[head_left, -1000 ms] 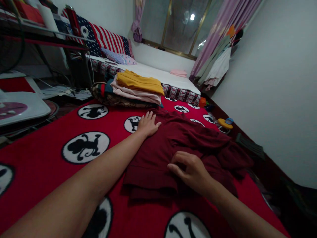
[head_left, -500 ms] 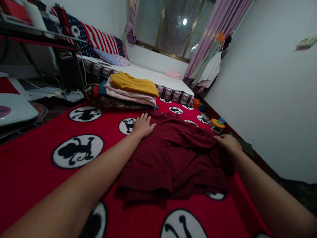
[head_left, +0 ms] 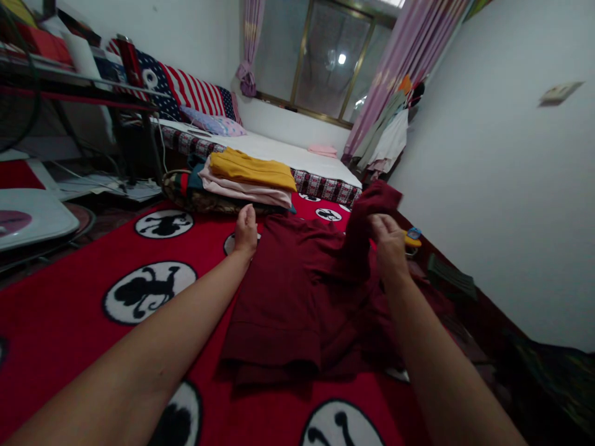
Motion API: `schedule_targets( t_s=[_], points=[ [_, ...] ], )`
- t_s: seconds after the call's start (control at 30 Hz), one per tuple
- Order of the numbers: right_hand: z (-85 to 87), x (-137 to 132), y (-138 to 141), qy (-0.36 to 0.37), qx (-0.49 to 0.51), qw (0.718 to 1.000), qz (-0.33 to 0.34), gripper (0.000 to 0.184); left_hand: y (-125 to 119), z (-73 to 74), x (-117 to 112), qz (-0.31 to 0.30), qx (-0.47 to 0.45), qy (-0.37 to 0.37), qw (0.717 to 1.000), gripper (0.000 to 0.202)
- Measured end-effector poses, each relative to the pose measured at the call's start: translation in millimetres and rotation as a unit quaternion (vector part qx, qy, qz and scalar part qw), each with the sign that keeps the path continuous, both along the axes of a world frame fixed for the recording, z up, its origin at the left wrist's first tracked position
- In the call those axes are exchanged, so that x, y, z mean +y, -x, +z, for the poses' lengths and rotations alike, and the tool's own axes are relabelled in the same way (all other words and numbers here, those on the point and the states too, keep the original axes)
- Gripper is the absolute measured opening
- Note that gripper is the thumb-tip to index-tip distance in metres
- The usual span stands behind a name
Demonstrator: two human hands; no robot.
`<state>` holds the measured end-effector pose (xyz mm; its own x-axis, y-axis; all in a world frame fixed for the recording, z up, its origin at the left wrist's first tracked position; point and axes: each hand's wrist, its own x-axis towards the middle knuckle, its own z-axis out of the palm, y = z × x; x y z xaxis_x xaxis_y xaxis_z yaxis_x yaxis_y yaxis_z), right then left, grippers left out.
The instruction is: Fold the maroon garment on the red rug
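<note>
A dark red sweatshirt (head_left: 283,297) lies partly folded on the red blanket (head_left: 69,347), its banded hem toward me. My right hand (head_left: 388,238) is closed on one of its sleeves, which is lifted off the blanket and bunched above my fingers. At the sweatshirt's left edge, my left hand (head_left: 246,232) rests turned on its side. Its fingers look straight and hold nothing.
Folded clothes with a yellow garment (head_left: 251,168) on top are stacked beyond my left hand. A bed (head_left: 279,152) stands behind them. To the left are a desk (head_left: 69,90) and a white stool (head_left: 37,217); a wall (head_left: 488,186) bounds the right.
My right hand has raised the sleeve and moved left and away from me. My left hand has slid left from lying flat on the sweatshirt to its edge.
</note>
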<state>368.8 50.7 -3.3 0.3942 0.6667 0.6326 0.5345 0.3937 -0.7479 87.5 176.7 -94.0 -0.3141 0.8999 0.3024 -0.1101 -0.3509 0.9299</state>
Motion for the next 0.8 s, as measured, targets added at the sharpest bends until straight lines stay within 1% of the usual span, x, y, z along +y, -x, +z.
schedule_targets(
  t_s=[0.03,0.07,0.1,0.13,0.17,0.23,0.3,0.33,0.4,0.47,0.5,0.53,0.6,0.7,0.73,0.77,0.8],
  points=[
    [-5.2,-4.9,19.8,0.019,-0.035,0.998,0.043,0.029,5.4,1.8,0.9,-0.008,-0.048,0.014,0.999,0.047],
    [-12.4,-9.6,36.1,0.023,-0.044,0.997,0.066,0.031,10.6,3.8,1.2,-0.016,-0.083,0.022,0.996,0.048],
    [-21.2,-13.4,47.8,0.026,-0.044,0.996,0.071,0.034,15.5,5.8,1.0,-0.022,-0.109,0.026,0.994,0.048],
    [-30.8,-15.9,54.7,0.034,-0.048,0.996,0.063,0.037,19.9,7.6,0.6,-0.023,-0.127,0.029,0.991,0.049],
    [-40.5,-17.0,57.0,0.046,-0.055,0.996,0.048,0.038,23.7,9.0,0.2,-0.021,-0.142,0.033,0.989,0.050],
    [-56.9,-15.7,51.5,0.076,-0.075,0.994,0.018,0.039,28.9,10.4,-0.1,-0.013,-0.163,0.049,0.985,0.051],
    [-66.0,-12.7,39.9,0.088,-0.073,0.993,-0.003,0.040,30.6,10.1,0.3,-0.008,-0.153,0.065,0.986,0.049],
    [-67.7,-11.5,34.4,0.086,-0.063,0.994,-0.011,0.041,30.4,9.7,0.5,-0.009,-0.132,0.067,0.989,0.048],
    [-67.4,-10.4,26.5,0.078,-0.048,0.995,-0.029,0.043,28.1,9.0,-0.2,-0.018,-0.054,0.051,0.997,0.049],
    [-65.7,-10.7,23.6,0.081,-0.046,0.995,-0.033,0.045,24.8,9.0,-2.9,-0.028,0.068,0.015,0.997,0.052],
    [-65.4,-11.0,23.5,0.085,-0.043,0.995,-0.030,0.046,23.0,9.2,-5.1,-0.030,0.138,-0.003,0.990,0.052],
    [-65.8,-11.3,23.8,0.088,-0.038,0.995,-0.025,0.047,21.4,9.4,-7.6,-0.029,0.210,-0.016,0.977,0.053],
    [-68.4,-11.1,24.8,0.094,-0.023,0.995,-0.016,0.048,18.6,9.3,-13.1,-0.019,0.354,-0.023,0.935,0.057],
    [-75.3,-8.9,24.4,0.103,0.001,0.995,-0.004,0.050,15.8,6.9,-19.7,-0.002,0.525,-0.010,0.851,0.072],
    [-77.7,-7.8,23.7,0.109,0.011,0.994,0.003,0.050,15.2,5.7,-20.8,0.001,0.560,-0.009,0.828,0.074],
    [-79.9,-6.8,22.8,0.115,0.019,0.993,0.010,0.050,14.8,4.4,-21.3,0.002,0.582,-0.009,0.813,0.075],
    [-81.7,-5.8,21.9,0.119,0.026,0.992,0.017,0.049,14.6,3.0,-21.2,0.003,0.593,-0.012,0.805,0.074]
  ],
)
